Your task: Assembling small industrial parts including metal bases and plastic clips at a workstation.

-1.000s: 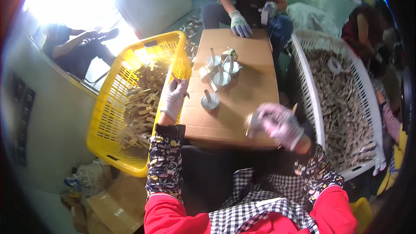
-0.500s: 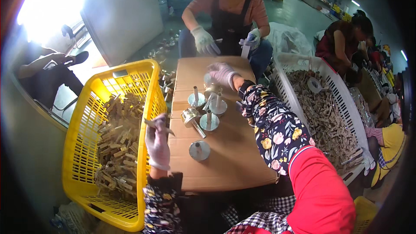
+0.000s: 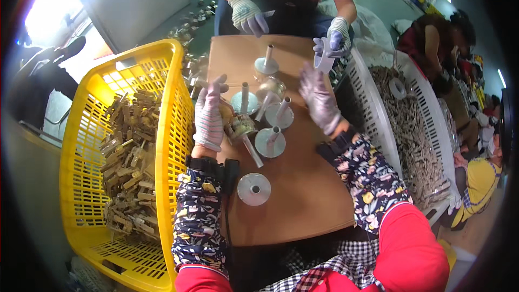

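Observation:
My left hand point(image 3: 209, 114), in a striped pale glove, is raised with fingers apart beside the yellow basket, at the left edge of the cardboard. Nothing shows in it. My right hand point(image 3: 320, 98), also gloved and slightly blurred, is held open above the right side of the cardboard. Between them stand several round metal discs with short tubes, among them a far disc point(image 3: 266, 65), a middle disc point(image 3: 269, 143) and a near disc point(image 3: 253, 190). One tubed piece point(image 3: 252, 150) lies tipped over near my left hand.
The discs rest on a brown cardboard surface point(image 3: 297, 205). A yellow basket point(image 3: 168, 130) of small clip-like pieces stands left; a white basket point(image 3: 373, 105) of similar pieces stands right. Opposite, a co-worker in gloves holds a clear tape roll point(image 3: 325, 58). Other people sit at both sides.
My right hand has drawn back from the far discs to the right side. My left hand has moved forward, its fingers now spread upward. The view has tilted downward.

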{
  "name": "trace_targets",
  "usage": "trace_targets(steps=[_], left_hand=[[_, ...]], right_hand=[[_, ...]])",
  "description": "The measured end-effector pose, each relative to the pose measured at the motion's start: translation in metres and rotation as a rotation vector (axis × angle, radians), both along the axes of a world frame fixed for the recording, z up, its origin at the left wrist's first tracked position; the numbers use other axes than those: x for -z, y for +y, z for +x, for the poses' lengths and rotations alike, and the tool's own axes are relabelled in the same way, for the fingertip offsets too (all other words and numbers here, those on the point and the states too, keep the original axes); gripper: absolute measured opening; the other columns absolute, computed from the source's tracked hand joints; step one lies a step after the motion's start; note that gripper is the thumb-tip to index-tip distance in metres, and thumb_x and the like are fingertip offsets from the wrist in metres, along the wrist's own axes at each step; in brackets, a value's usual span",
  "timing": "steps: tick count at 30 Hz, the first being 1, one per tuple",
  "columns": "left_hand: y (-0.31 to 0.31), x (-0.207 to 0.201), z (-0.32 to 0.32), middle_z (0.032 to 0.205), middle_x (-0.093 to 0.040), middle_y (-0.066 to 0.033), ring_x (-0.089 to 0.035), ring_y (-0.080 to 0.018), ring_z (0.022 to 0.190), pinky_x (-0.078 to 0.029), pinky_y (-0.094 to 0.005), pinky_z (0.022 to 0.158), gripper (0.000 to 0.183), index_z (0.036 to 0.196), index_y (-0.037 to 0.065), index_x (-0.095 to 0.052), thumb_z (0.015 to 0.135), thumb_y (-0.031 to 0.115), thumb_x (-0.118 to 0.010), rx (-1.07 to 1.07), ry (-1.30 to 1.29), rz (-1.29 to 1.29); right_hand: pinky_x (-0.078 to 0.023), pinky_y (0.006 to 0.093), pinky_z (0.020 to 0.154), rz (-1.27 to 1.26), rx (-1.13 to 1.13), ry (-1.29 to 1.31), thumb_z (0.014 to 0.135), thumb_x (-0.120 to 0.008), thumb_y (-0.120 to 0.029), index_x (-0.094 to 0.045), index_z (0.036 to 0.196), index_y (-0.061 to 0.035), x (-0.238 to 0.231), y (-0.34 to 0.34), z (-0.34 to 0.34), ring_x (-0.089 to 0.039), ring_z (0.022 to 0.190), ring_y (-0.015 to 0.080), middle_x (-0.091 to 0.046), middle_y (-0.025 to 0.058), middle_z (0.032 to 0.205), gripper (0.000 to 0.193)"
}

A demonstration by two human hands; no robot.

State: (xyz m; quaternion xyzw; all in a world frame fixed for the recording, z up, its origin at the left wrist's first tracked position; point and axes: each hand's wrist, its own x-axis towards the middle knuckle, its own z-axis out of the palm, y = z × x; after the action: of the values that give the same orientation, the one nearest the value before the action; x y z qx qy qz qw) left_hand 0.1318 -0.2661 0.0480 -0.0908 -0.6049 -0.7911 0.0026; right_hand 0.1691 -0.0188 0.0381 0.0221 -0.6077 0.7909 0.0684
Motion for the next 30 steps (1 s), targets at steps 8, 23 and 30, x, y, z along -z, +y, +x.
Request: trace_targets(steps=[8,23,30], left_hand=[[-0.014,0.023,-0.009,0.092,-0.061,-0.0073,-0.047,-0.0072,0.060,-0.041,-0.0205,0.059,0.041,0.105,0.003,-0.058,0.091,0.039,-0.047,0.068,-0.040,0.120],[0.107,-0.061,0.275,0.087,-0.061,-0.0137,-0.060,-0.0333,0.082,-0.049,-0.0384,0.069,0.034,0.094,0.007,-0.056,0.068,0.022,-0.071,0.515,0.529,-1.094],[0.118,-0.020,0.284,0.139,-0.031,-0.0162,-0.023,-0.0328,0.132,-0.015,-0.0476,0.108,0.093,0.134,0.004,-0.032,0.063,0.051,-0.070,0.506,0.802,-1.504]], right_hand=[[-0.039,0.0283,0.093,0.162,-0.077,0.072,0.094,-0.033,-0.050,-0.044,0.126,-0.0034,-0.013,-0.051,-0.017,-0.049,0.105,0.0135,-0.052,0.0054,0.116,0.058],[-0.039,0.0254,0.090,-0.061,0.002,-0.148,0.094,-0.048,-0.029,-0.047,0.124,-0.0027,-0.046,-0.019,0.293,-0.048,0.105,0.0118,-0.052,0.0045,0.116,0.040],[-0.041,0.0281,0.088,-0.221,0.574,-0.365,0.093,-0.045,-0.023,-0.055,0.116,-0.0014,-0.016,0.050,0.327,-0.054,0.099,0.0149,-0.061,0.0086,0.105,0.033]])
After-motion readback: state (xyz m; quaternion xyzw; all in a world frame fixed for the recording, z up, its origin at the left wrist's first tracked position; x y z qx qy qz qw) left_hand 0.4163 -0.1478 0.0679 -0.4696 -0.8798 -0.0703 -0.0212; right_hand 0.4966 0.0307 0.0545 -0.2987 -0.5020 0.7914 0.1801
